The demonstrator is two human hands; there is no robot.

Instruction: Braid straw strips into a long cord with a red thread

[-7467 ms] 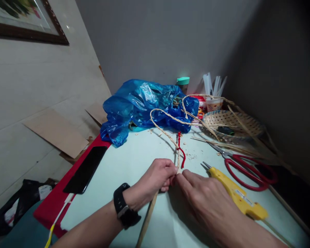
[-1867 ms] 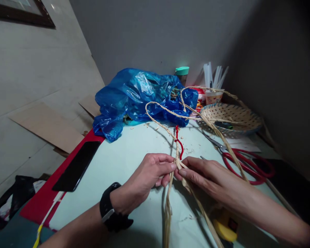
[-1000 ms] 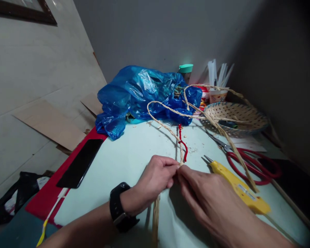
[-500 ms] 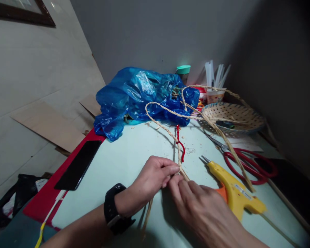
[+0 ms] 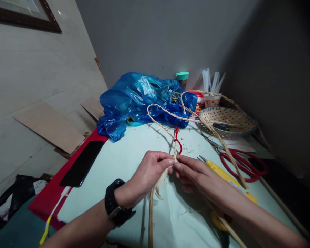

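A thin straw-coloured braid (image 5: 161,126) curves across the table toward me. My left hand (image 5: 152,172), with a black watch on the wrist, pinches its near end. Opposite, the thumb and fingers of my right hand (image 5: 189,170) close on the same spot, so both fingertips meet there. Loose fibre strands (image 5: 151,217) hang below my left hand, and another strand (image 5: 231,230) runs out under my right forearm. A red fuzzy tie (image 5: 179,144) is looped around the braid just beyond my fingers. Under my right arm lies a yellow glue gun (image 5: 222,172), partly hidden.
Red-handled scissors (image 5: 248,165) lie to the right, before a shallow woven basket (image 5: 240,120). A blue plastic bag (image 5: 136,100) fills the back, beside a cup (image 5: 212,100) holding translucent sticks. A black phone (image 5: 82,163) with a cable rests at the left edge.
My right hand has turned and moved up, its fingers now meeting my left at the braid. A pale strand now shows beneath my left hand. The view has shifted slightly.
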